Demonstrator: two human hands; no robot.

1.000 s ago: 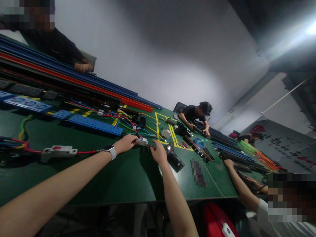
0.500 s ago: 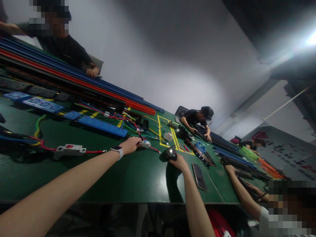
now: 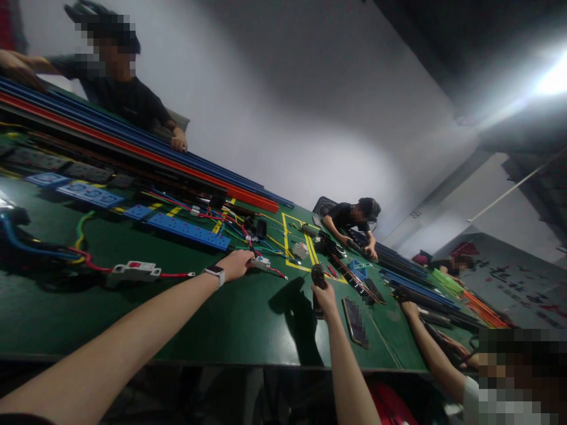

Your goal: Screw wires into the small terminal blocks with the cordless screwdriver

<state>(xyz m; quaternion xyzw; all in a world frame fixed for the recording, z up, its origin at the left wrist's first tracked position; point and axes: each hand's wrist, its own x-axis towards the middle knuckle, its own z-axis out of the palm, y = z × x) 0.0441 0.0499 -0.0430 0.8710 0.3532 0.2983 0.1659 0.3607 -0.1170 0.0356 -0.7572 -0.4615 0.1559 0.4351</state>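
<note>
My left hand [image 3: 237, 265], with a watch on its wrist, is closed at the left end of a small white circuit breaker [image 3: 261, 262]. A short red wire [image 3: 278, 274] with a metal lug sticks out of the breaker's right end. My right hand [image 3: 326, 300] is wrapped round a black cordless drill [image 3: 318, 276], held upright above the table. A second circuit breaker [image 3: 135, 271] with a red switch lies to the left, red wires at both ends. Behind my left hand is a long blue socket strip [image 3: 188, 231], beside a tangle of coloured wires [image 3: 239, 221].
A phone [image 3: 355, 321] lies right of my right hand on the green table [image 3: 195, 330]. Yellow tape [image 3: 284, 236] marks squares around a loose white breaker [image 3: 300, 250]. Long blue and orange profiles [image 3: 248, 198] run along the back. Co-workers sit across and at the right.
My right hand has turned the drill from pointing leftward to upright and moved it slightly right. My left hand stays at the breaker. The view has shifted a little.
</note>
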